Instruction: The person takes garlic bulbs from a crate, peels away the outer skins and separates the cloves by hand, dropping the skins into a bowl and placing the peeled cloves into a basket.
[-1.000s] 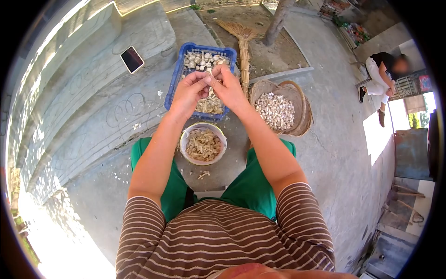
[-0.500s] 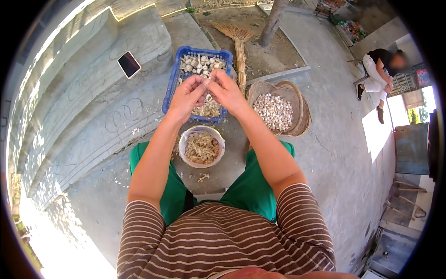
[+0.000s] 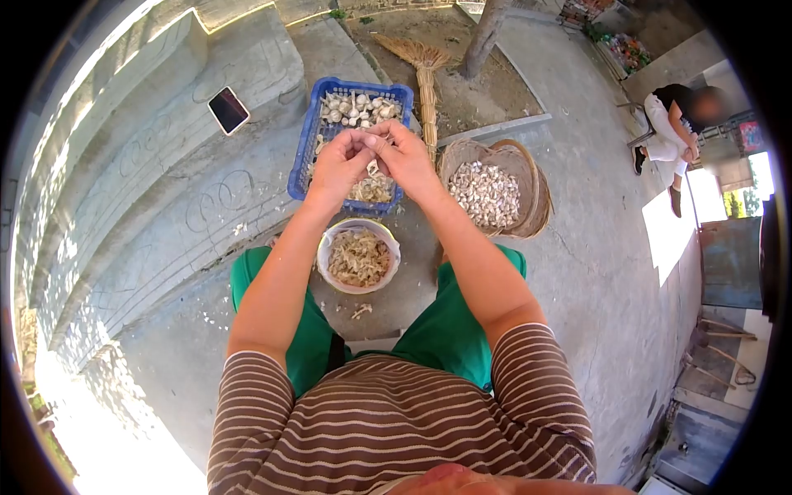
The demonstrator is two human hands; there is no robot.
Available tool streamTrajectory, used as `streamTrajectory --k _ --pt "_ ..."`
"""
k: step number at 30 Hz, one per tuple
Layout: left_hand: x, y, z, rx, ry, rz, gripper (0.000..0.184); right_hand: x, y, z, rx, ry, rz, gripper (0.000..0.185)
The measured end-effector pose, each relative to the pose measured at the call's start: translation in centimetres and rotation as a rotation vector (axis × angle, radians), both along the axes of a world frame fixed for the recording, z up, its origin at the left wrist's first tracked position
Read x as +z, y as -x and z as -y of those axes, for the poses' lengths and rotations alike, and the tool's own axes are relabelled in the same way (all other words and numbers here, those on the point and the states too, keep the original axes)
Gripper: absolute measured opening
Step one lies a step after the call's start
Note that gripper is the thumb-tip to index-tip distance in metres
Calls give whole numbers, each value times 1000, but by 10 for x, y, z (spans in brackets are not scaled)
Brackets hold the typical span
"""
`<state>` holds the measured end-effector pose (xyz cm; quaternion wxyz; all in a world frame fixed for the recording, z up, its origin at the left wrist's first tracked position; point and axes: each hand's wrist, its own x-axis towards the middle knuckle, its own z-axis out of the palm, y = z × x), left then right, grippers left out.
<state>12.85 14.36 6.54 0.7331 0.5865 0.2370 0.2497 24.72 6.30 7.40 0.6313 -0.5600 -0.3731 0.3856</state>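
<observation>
My left hand (image 3: 340, 165) and my right hand (image 3: 404, 161) meet over a blue plastic crate (image 3: 297, 177), their fingers pinched together. A small whitish piece of garlic (image 3: 373, 168) shows just below the fingertips; most of what they hold is hidden. Whole garlic bulbs (image 3: 360, 109) lie in the far part of the crate, and loose papery skins (image 3: 373, 190) in its near part. Closer to me stands a white bucket (image 3: 323, 276) filled with dry garlic skins (image 3: 359, 257). To the right, a wicker basket (image 3: 528, 177) holds many separated garlic cloves (image 3: 485, 195).
A straw broom (image 3: 426, 91) lies beyond the crate, by a tree trunk (image 3: 485, 41). On the concrete step at left rests a phone (image 3: 228, 110). A seated person (image 3: 672, 124) is at the far right. Skin scraps (image 3: 361, 311) lie on the ground near the bucket.
My hands have stayed joined over the crate, with the fingers shifted slightly. A whitish garlic piece now shows more plainly beneath them.
</observation>
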Motion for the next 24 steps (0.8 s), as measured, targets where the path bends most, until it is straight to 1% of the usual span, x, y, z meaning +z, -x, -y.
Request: streamTrajectory --k 1,2,3,5,6,8,10,11,12,13,14,15,16,17,18,19,20,22,23,24 --pt "0 0 1 -5 -3 29 18 -4 -3 0 -34 25 97 15" --pt "0 1 1 -9 -5 57 22 -10 -9 -1 -32 28 95 15" --pt "2 3 0 -7 -1 54 22 -17 -20 0 -95 85 211 16" --pt "8 6 -5 144 0 63 30 -28 -44 7 -214 208 471 17" --pt "5 8 -10 146 6 63 30 -33 -59 13 -271 274 617 17" --pt "-2 14 -23 253 67 14 31 -67 -101 25 -319 422 891 17" --pt "-2 18 -30 258 111 30 31 -90 -129 45 -327 559 1122 18" --pt "-3 18 -32 294 186 56 30 -89 -129 49 -322 563 1127 18" --pt "-3 18 -34 330 261 81 30 -89 -126 55 -416 666 1243 18" --pt "-3 19 -35 332 269 82 30 -88 -123 56 -512 770 1357 18" --pt "-3 19 -35 396 326 112 29 -94 -125 50 -508 774 1362 18" --pt "-2 18 -35 459 383 142 28 -106 -128 42 -438 656 1313 19" --pt "-1 18 -36 459 391 143 28 -113 -128 33 -368 540 1260 20" --pt "1 18 -36 477 457 184 27 -121 -125 24 -363 545 1263 20" --pt "2 18 -37 497 521 227 26 -127 -114 9 -286 491 1122 19" --pt "4 17 -39 502 526 227 26 -136 -106 -5 -210 437 978 18" --pt "5 15 -39 498 546 237 26 -144 -98 -18 -202 441 978 18" --pt "4 12 -41 504 564 253 25 -169 -95 -48 -55 378 950 16" --pt "4 10 -42 499 551 259 26 -181 -94 -63 -47 375 953 16" --pt "2 10 -42 493 538 260 27 -196 -93 -76 -42 447 941 18"
